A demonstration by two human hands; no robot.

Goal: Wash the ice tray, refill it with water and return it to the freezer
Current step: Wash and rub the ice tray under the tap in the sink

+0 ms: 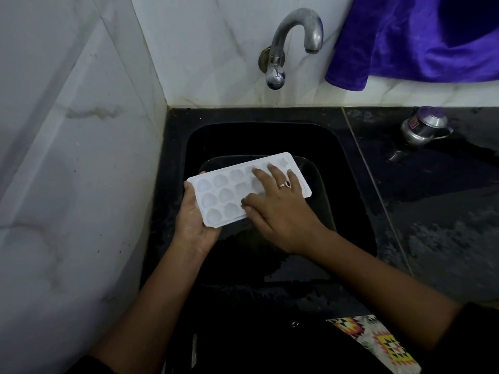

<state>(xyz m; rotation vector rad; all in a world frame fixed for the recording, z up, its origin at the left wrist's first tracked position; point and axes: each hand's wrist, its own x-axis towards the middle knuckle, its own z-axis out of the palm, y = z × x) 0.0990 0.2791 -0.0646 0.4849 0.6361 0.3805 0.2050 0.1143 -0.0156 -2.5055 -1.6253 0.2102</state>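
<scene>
Head view: a person's two bare forearms reach over a black sink [348,168] set into a wet black counter [437,217].
Ice tray: white ice tray [216,197] with rounded cups in three rows, cups facing up, held in the air over the basin at the middle of the frame, its long side running from 8 o'clock up to 2 o'clock.
Left hand: the left hand [193,228] grasps the tray's short end at 8 o'clock, palm under the tray, fingertips curling up around that end.
Right hand: the right hand [278,211] is released, lying flat on top of the tray with its fingers spread across the cups toward the 2 o'clock end, thumb along the near edge; it wears a ring [285,184].
Tap: a curved metal tap [294,36] sticks out of the marbled white wall [81,157] at 12 o'clock, its spout above the basin's far side.
Cloth: a purple cloth [405,41] hangs at 1 o'clock, just beside the tap.
Pot: a small steel pot [421,128] sits on the counter at 2 o'clock, well apart from the tray.
Fabric: a patterned fabric [378,344] shows at 5 o'clock, below the right forearm.
</scene>
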